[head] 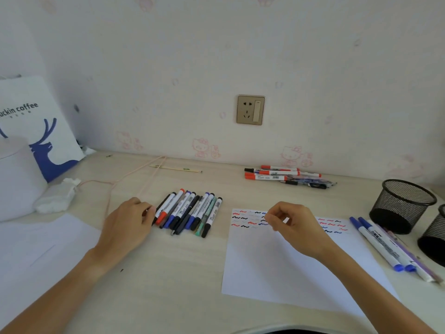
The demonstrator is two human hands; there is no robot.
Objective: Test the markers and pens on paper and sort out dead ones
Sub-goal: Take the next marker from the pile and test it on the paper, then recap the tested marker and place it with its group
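Fingers of my left hand [130, 221] curl in against the left edge of the row of markers and pens [189, 213], the fingertips touching the outermost black pen; whether I actually grip it I cannot tell, since the back of the hand hides the grasp. My right hand [292, 227] hovers over the test paper [277, 266] with its fingers loosely curled, thumb and forefinger nearly meeting, and nothing visible between them.

The row beside my left hand lies tightly packed on the desk [168, 273], capped markers with red, blue and black ends side by side, slanting up to the right. The paper under my right hand carries short red, black and blue squiggles across its top edge, partly covered by my hand.

Just right of the paper lie a few blue markers [378, 244] with some pale pens beside them, angled toward the two black mesh pen holders [401, 206] at the desk's right edge. Farther back, near the wall, sits a separate pile of red-capped markers [281, 174] with some dark pens mixed in.

On my left lies another white sheet [36, 249], with a crumpled tissue [57, 198], a pink cable [134, 179] and a coffee bag [31, 124] beyond it. A wall socket [250, 109] is mounted above the desk.
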